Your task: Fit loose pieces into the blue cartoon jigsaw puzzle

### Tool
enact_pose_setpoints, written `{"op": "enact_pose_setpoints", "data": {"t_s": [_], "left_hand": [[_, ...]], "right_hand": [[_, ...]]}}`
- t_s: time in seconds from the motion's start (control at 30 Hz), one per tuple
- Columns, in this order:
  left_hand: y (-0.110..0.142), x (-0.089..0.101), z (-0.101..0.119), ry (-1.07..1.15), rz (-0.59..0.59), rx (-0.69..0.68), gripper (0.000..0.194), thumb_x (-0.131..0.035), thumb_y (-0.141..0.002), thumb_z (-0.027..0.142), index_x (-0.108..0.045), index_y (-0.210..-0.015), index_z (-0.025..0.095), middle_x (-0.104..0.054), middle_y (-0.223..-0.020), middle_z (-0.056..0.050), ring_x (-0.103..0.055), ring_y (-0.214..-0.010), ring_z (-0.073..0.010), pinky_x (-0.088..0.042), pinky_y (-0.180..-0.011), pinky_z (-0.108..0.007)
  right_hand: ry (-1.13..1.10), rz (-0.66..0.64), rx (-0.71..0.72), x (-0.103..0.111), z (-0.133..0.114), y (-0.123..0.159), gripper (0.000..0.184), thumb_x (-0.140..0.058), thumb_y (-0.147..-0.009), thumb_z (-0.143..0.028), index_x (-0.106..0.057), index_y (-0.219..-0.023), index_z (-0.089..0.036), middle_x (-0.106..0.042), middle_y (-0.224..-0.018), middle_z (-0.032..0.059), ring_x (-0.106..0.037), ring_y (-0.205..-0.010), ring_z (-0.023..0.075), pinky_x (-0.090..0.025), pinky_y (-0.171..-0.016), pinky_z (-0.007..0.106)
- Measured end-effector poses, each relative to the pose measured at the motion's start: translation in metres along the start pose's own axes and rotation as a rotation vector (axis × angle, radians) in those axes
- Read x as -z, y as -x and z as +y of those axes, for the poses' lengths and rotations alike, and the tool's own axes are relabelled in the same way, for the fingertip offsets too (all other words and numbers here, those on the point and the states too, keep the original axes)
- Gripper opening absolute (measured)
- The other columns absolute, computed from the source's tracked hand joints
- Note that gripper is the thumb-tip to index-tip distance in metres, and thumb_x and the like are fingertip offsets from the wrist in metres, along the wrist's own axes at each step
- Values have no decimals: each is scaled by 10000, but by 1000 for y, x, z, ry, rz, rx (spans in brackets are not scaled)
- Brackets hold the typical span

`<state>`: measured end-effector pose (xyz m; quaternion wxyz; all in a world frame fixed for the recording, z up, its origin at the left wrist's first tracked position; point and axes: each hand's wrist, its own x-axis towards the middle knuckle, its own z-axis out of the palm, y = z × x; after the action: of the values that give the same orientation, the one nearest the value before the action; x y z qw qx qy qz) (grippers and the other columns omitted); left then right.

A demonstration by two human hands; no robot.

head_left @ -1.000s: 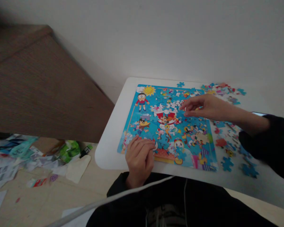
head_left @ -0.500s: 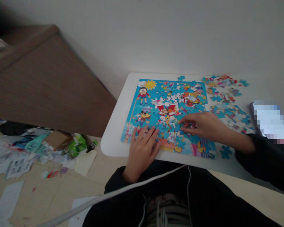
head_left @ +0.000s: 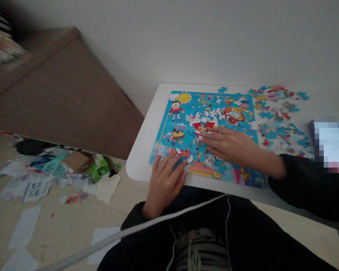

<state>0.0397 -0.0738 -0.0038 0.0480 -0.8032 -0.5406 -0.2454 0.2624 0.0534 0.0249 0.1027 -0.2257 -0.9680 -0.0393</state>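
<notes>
A thin, rectangular, bright blue jigsaw puzzle [head_left: 186, 140] printed with cartoon figures lies flat on a white, round-cornered table [head_left: 142, 152], reaching close to its near edge. The bare left hand [head_left: 166, 177] is at the puzzle's near left edge, palm down with fingers spread, and no piece shows in its grasp. The bare right hand [head_left: 233, 145] reaches in from the right over the middle, its fingers loosely outstretched; nothing is visibly gripped, but what lies under its fingertips is hidden. To the right is a scatter of small, flat, knobbed, blue and multicoloured loose pieces [head_left: 285, 135], and a single plain blue knobbed piece [head_left: 222, 90] lies just beyond the puzzle's far edge. The pieces look like light, stiff card, probably a little slick on the printed face, with tabs that could bend or fray if forced. Each is likely best pinched by opposite edges between thumb and forefinger, then pressed flat. The puzzle itself would probably shift or come apart if dragged by one corner, so steadying it with a spread palm seems wiser.
</notes>
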Motion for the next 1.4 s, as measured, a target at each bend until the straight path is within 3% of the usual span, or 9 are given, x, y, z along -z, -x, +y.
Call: {"op": "enact_pose_setpoints", "data": {"t_s": [0.2, 0.3, 0.53, 0.8, 1.0, 1.2, 1.4], "left_hand": [[2, 1, 5, 46, 31, -20, 258, -537, -879, 188, -652, -1110, 211, -695, -1032, -49, -587, -1007, -209, -382, -1029, -448], [3, 1, 11, 53, 48, -42, 250, -550, -874, 180, -650, -1102, 195, -706, -1013, -40, -602, -977, -198, -396, -1022, -431], [6, -1, 22, 91, 48, -122, 226, -538, -877, 166, -660, -1066, 172, -718, -1030, -39, -626, -981, -188, -442, -995, -404], [8, -1, 16, 55, 73, -45, 275, -525, -870, 142, -650, -1114, 165, -706, -1059, -71, -627, -1028, -205, -462, -979, -404], [13, 4, 1, 35, 102, -6, 256, -546, -861, 135, -651, -1094, 161, -703, -1061, -87, -629, -1038, -218, -479, -957, -427], [23, 12, -20, -54, 146, 68, 225, -564, -850, 120, -653, -1055, 149, -710, -991, -89, -648, -941, -214, -520, -877, -411], [28, 13, -32, -68, 165, 139, 242, -558, -851, 124, -628, -1082, 131, -689, -1095, -112, -600, -1075, -255, -484, -940, -457]], "right_hand": [[-72, 20, 137, 0, -4, -1, 334, -460, -918, -218, -609, -1215, -189, -633, -1232, 74, -524, -1199, 222, -443, -999, 396], [-87, 20, 135, -1, -4, -1, 310, -460, -913, -215, -640, -1166, -204, -642, -1219, 59, -506, -1226, 217, -431, -1022, 394], [-96, 36, 134, 7, 3, 8, 337, -391, -926, -168, -653, -1138, -166, -674, -1160, 71, -578, -1141, 215, -460, -996, 397], [-81, 3, 268, 4, -21, 13, 291, -487, -900, -182, -643, -1145, -176, -652, -1204, 45, -548, -1170, 246, -477, -963, 400], [-36, 4, 191, 6, -30, 24, 323, -451, -936, -258, -594, -1223, -220, -667, -1170, 30, -579, -1118, 221, -491, -913, 385], [-35, 37, 115, 28, -36, 53, 354, -405, -948, -229, -549, -1269, -188, -613, -1262, 56, -543, -1170, 223, -466, -948, 404], [-164, 143, -67, 39, -41, 91, 414, -442, -925, -171, -481, -1337, -157, -571, -1303, 67, -419, -1298, 199, -325, -1090, 362]]}}
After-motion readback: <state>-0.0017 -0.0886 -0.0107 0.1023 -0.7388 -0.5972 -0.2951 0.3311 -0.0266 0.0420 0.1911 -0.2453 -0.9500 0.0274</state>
